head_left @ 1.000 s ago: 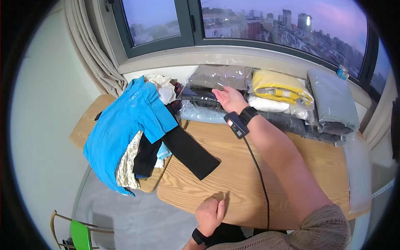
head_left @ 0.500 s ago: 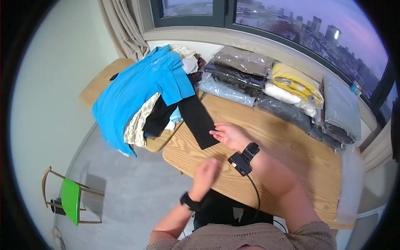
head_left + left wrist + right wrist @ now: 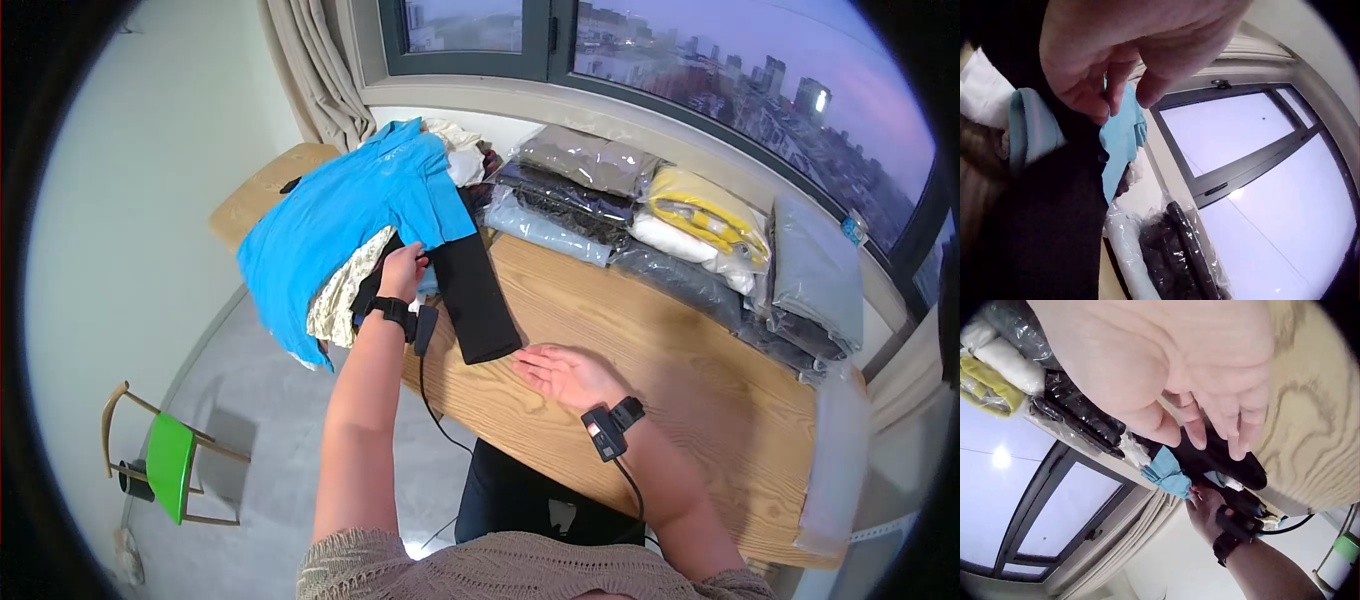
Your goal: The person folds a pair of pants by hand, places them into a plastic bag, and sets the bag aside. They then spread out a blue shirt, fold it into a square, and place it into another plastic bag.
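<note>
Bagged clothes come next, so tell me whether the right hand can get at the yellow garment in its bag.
Probably yes. The right hand is open and empty over the table, and only bare wood lies between it and the yellow garment, which tops its stack.

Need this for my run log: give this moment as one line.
left hand: at black garment under blue shirt, grip unclear | right hand: open, on or just above table | bagged clothes: stacked by window
</note>
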Motion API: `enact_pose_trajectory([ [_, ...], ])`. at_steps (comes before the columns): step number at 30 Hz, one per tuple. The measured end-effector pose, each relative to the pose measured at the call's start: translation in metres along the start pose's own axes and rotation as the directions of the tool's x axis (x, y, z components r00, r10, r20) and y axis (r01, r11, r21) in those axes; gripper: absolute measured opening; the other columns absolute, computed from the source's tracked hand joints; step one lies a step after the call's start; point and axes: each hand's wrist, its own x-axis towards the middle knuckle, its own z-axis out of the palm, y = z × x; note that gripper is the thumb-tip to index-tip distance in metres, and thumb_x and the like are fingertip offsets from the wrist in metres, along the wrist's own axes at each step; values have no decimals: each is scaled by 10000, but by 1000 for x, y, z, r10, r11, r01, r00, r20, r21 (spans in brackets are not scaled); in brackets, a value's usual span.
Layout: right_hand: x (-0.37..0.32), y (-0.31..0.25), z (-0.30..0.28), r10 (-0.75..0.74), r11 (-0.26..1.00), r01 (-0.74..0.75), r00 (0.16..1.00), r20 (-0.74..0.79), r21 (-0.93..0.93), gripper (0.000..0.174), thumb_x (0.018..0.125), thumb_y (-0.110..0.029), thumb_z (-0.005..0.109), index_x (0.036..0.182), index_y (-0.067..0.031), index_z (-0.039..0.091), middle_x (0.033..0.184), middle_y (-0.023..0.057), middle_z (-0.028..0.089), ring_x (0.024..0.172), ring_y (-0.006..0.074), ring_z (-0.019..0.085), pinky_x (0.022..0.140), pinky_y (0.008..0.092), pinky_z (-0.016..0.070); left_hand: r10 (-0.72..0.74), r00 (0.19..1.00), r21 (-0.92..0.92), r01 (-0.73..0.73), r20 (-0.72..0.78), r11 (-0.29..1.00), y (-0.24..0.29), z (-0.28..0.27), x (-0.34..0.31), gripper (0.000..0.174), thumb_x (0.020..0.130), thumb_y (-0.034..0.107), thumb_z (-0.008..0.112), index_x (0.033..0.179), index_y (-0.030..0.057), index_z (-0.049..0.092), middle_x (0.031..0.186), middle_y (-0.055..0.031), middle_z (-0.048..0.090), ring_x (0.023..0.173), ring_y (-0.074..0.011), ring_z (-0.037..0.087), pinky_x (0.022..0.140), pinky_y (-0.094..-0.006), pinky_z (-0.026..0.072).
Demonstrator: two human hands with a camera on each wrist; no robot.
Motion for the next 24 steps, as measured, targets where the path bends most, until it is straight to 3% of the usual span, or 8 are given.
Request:
enact_pose_trajectory([
  [5, 0, -3, 1, 41, 999, -41, 999, 4, 17, 280, 925, -121, 486, 1108, 91, 482, 1261, 249, 467, 1220, 352, 434, 1049, 412, 369, 244, 969, -71, -247, -45, 966, 8, 8, -3, 154, 845, 62, 619, 982, -2, 646, 846, -30, 624, 729, -86, 551, 644, -218, 454],
  [8, 3, -1, -2, 39, 999, -39, 999, 7, 32, 277, 927, -121, 480, 1111, 87, 484, 1259, 251, 467, 1217, 352, 437, 1045, 410, 371, 410, 897, -41, -409, 164, 912, 49, 47, -63, 243, 836, 40, 622, 1069, -30, 630, 884, -33, 638, 801, -97, 563, 739, -219, 440],
  [12, 2, 0, -4, -2, 1000, 2, 1000, -15, 26, 261, 928, -118, 476, 1094, 83, 494, 1241, 252, 483, 1201, 356, 452, 1037, 409, 377, 393, 826, 282, -521, 404, 806, 82, 89, -123, 246, 828, 19, 597, 1071, -10, 621, 958, -70, 643, 849, -114, 590, 771, -233, 453],
  [16, -5, 4, -2, -52, 999, 52, 997, -60, -4, 248, 927, -114, 472, 1083, 77, 503, 1226, 250, 498, 1195, 347, 461, 1032, 407, 376, 232, 968, 221, -249, 101, 943, 42, 55, -57, 447, 799, -12, 547, 1242, 34, 500, 766, -15, 562, 654, -106, 506, 599, -232, 406],
  [17, -5, 2, -4, -54, 999, 54, 997, -55, 5, 248, 928, -113, 468, 1085, 75, 502, 1226, 250, 498, 1195, 340, 463, 1031, 405, 377, 216, 967, 92, -205, -136, 974, 31, 48, -43, 473, 794, -11, 538, 1259, 47, 479, 715, 6, 498, 584, -94, 425, 516, -240, 353],
  [19, -6, -3, -5, -42, 999, 42, 998, -36, 20, 250, 930, -113, 464, 1091, 76, 498, 1229, 250, 495, 1193, 334, 465, 1028, 402, 383, 295, 870, 177, -243, -394, 954, 25, 39, -30, 440, 801, -3, 539, 1237, 41, 498, 703, 9, 503, 555, -88, 405, 478, -233, 333],
  [22, -5, -7, -7, -25, 999, 26, 999, -37, 43, 258, 934, -113, 457, 1104, 79, 487, 1234, 253, 490, 1190, 327, 468, 1024, 396, 392, 188, 974, 139, -170, -129, 976, 16, 16, -5, 375, 832, 59, 581, 1198, 17, 514, 704, 6, 522, 551, -93, 436, 484, -232, 357],
  [24, -2, -7, -8, -32, 998, 34, 999, -42, 49, 263, 936, -113, 454, 1111, 81, 482, 1236, 254, 487, 1188, 327, 469, 1023, 394, 396, 108, 989, 154, -91, -102, 984, 15, 16, 8, 355, 844, 104, 603, 1178, 11, 524, 734, -1, 541, 569, -93, 462, 499, -233, 379],
])
